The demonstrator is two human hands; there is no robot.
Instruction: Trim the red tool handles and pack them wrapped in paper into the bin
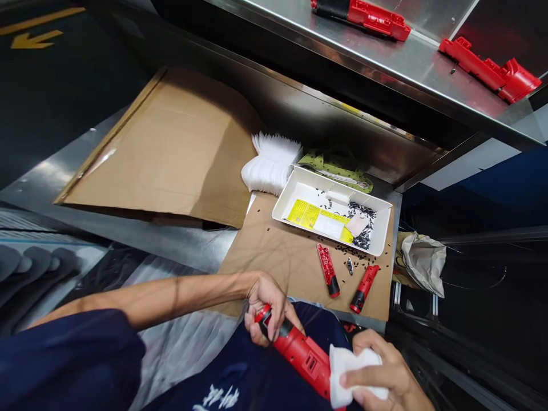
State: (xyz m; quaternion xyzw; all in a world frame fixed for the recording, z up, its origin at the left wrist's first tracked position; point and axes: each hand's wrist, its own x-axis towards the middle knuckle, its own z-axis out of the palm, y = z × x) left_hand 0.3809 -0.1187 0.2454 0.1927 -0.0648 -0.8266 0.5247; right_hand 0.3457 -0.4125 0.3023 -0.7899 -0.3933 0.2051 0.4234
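Observation:
My left hand (pixel 274 305) is wrapped round the black-banded end of a red tool housing (pixel 302 357), held tilted over my lap. At its lower end, my right hand (pixel 385 371) grips a white foam sleeve (pixel 342 365) that covers that end of the housing. How far the sleeve reaches over it is partly hidden by my fingers. Beyond my hands, a red half-shell (pixel 327 268) and another red shell piece (pixel 365 288) lie on the cardboard mat (pixel 274 245), with a small metal part (pixel 350 266) between them.
A white tray (pixel 278 211) holds small black parts and yellow labels; more black bits lie before it. Behind stand stacked white foam sleeves (pixel 274 162) and a green pouch (pixel 338 168). A large cardboard box (pixel 180 148) is at left. Red shells (pixel 492 71) lie on the upper shelf (pixel 385 63).

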